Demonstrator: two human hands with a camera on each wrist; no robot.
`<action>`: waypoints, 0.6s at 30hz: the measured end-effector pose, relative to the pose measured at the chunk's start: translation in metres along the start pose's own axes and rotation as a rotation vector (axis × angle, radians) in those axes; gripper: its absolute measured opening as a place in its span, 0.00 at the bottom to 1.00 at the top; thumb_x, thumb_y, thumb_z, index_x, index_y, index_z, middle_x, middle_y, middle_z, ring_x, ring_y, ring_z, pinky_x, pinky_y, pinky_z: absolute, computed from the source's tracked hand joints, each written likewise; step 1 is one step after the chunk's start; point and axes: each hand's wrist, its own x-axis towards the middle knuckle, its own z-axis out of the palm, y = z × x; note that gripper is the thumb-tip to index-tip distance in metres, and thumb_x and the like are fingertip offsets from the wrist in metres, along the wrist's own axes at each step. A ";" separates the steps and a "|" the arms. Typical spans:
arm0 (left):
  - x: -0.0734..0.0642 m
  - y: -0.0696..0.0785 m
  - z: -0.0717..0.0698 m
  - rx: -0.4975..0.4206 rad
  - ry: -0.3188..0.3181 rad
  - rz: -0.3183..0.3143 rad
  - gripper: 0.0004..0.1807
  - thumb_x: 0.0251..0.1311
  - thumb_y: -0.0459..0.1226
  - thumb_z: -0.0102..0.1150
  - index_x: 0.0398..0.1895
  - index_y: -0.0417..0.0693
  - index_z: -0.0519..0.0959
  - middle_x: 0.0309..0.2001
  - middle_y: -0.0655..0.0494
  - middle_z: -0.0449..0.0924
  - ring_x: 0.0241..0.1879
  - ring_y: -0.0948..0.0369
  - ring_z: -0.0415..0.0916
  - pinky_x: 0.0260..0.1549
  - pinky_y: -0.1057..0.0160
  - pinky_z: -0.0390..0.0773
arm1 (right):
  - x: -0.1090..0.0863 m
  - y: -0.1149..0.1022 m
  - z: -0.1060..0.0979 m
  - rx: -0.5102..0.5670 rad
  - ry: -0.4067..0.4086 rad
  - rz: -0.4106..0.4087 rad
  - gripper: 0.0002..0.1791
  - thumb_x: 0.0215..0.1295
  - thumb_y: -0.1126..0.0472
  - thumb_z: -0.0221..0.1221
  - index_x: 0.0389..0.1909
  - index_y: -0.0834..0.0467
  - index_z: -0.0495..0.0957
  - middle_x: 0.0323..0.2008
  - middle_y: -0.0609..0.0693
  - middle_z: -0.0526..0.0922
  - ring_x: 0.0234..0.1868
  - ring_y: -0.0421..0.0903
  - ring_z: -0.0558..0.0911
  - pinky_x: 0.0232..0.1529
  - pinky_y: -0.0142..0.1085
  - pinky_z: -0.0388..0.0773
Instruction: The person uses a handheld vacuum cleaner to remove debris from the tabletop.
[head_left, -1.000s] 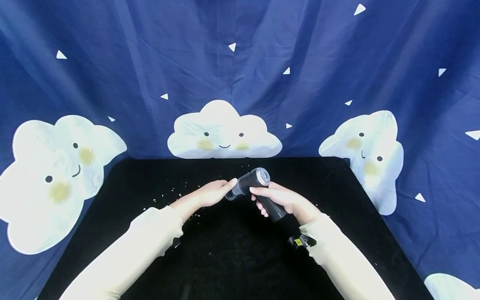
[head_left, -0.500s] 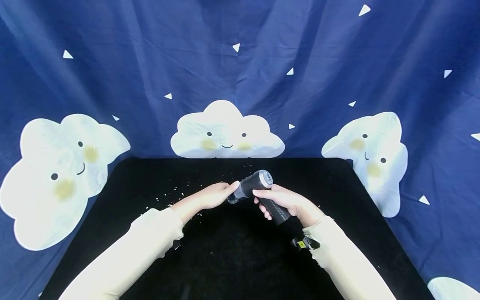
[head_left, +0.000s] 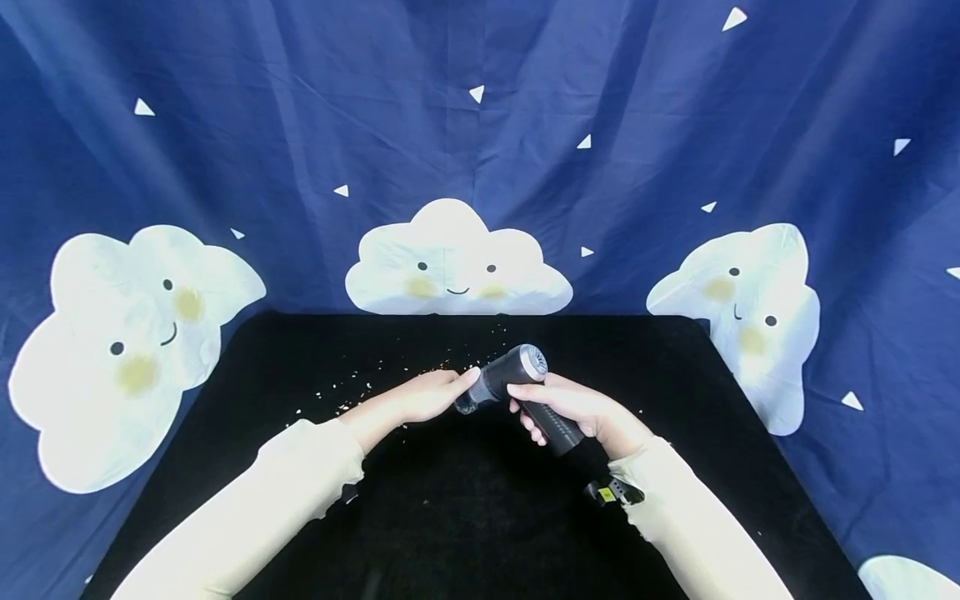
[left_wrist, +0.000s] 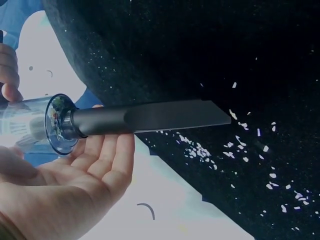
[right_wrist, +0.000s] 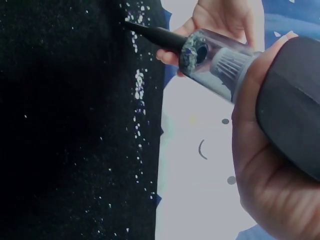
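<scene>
A black handheld vacuum cleaner (head_left: 517, 367) with a silver-ringed rear end is held between both hands over the black table. My right hand (head_left: 573, 402) grips its handle (head_left: 553, 427), thumb along the upper side. My left hand (head_left: 431, 394) holds it near the clear dust cup (left_wrist: 30, 122), palm up with fingers behind the neck of the nozzle and thumb by the cup. A flat black crevice nozzle (left_wrist: 175, 116) points out from the cup toward white scraps (left_wrist: 200, 152). Bits of debris (right_wrist: 192, 52) sit inside the cup, around its front end.
Small white scraps lie scattered over the left and back parts of the black table cloth (head_left: 465, 517). A blue curtain (head_left: 405, 117) with white cloud faces (head_left: 457, 267) hangs behind and around the table. A strap with a small device (head_left: 611, 492) sits at the right wrist.
The vacuum cleaner and right hand have shifted slightly right and down in the head view; the backdrop has also slid right. Both hands keep their hold.
</scene>
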 end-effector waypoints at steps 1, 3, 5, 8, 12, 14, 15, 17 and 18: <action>-0.001 -0.001 0.000 -0.001 0.000 -0.004 0.45 0.68 0.72 0.28 0.51 0.45 0.81 0.39 0.51 0.80 0.38 0.56 0.75 0.43 0.53 0.73 | 0.000 0.000 0.001 0.003 -0.008 -0.003 0.19 0.72 0.49 0.57 0.39 0.64 0.73 0.22 0.52 0.76 0.19 0.42 0.77 0.23 0.33 0.79; -0.002 -0.002 0.000 0.001 0.001 -0.008 0.45 0.68 0.71 0.29 0.52 0.45 0.81 0.39 0.50 0.80 0.39 0.56 0.75 0.44 0.53 0.73 | 0.001 0.001 0.002 0.012 -0.020 -0.006 0.19 0.72 0.49 0.57 0.39 0.64 0.73 0.22 0.52 0.76 0.19 0.42 0.77 0.23 0.33 0.78; -0.003 -0.002 -0.001 0.003 0.003 -0.010 0.44 0.68 0.71 0.29 0.52 0.44 0.81 0.40 0.50 0.80 0.39 0.56 0.75 0.44 0.53 0.73 | 0.003 0.002 0.003 0.017 -0.024 -0.004 0.18 0.72 0.49 0.56 0.39 0.63 0.73 0.22 0.51 0.76 0.19 0.42 0.77 0.23 0.33 0.78; -0.005 -0.002 -0.001 0.008 0.009 -0.010 0.44 0.69 0.70 0.29 0.52 0.44 0.81 0.39 0.51 0.80 0.38 0.56 0.75 0.43 0.53 0.74 | 0.003 0.002 0.003 0.019 -0.023 0.002 0.18 0.72 0.49 0.56 0.39 0.63 0.73 0.22 0.52 0.76 0.18 0.42 0.77 0.23 0.33 0.78; -0.007 -0.003 0.001 0.010 0.010 -0.012 0.44 0.69 0.70 0.29 0.51 0.44 0.81 0.37 0.50 0.80 0.37 0.56 0.75 0.41 0.54 0.73 | 0.001 0.002 0.004 0.020 -0.031 0.013 0.20 0.72 0.49 0.57 0.40 0.65 0.72 0.22 0.52 0.76 0.18 0.42 0.77 0.23 0.33 0.78; -0.008 -0.003 0.002 0.019 0.014 -0.008 0.43 0.69 0.70 0.29 0.50 0.45 0.81 0.37 0.49 0.80 0.36 0.56 0.74 0.41 0.55 0.73 | 0.000 0.002 0.005 0.022 -0.039 0.017 0.20 0.72 0.49 0.57 0.41 0.65 0.72 0.22 0.52 0.76 0.18 0.42 0.77 0.23 0.33 0.78; -0.009 -0.003 0.002 0.021 0.017 -0.004 0.42 0.69 0.70 0.30 0.49 0.45 0.81 0.37 0.48 0.80 0.36 0.56 0.74 0.40 0.55 0.73 | -0.001 0.002 0.005 0.023 -0.042 0.018 0.20 0.71 0.49 0.57 0.41 0.65 0.72 0.22 0.52 0.76 0.19 0.42 0.77 0.23 0.33 0.78; -0.010 -0.004 0.003 0.030 0.023 0.005 0.42 0.70 0.69 0.30 0.48 0.46 0.82 0.37 0.49 0.81 0.35 0.57 0.75 0.41 0.55 0.73 | -0.001 0.003 0.006 0.022 -0.047 0.017 0.20 0.72 0.49 0.57 0.41 0.65 0.72 0.22 0.52 0.76 0.19 0.42 0.77 0.23 0.33 0.78; -0.011 -0.004 0.003 0.036 0.026 0.008 0.41 0.70 0.69 0.31 0.47 0.46 0.82 0.36 0.49 0.81 0.35 0.57 0.75 0.41 0.55 0.73 | -0.002 0.003 0.006 0.022 -0.049 0.018 0.20 0.72 0.49 0.57 0.41 0.65 0.72 0.22 0.52 0.76 0.19 0.42 0.77 0.23 0.33 0.78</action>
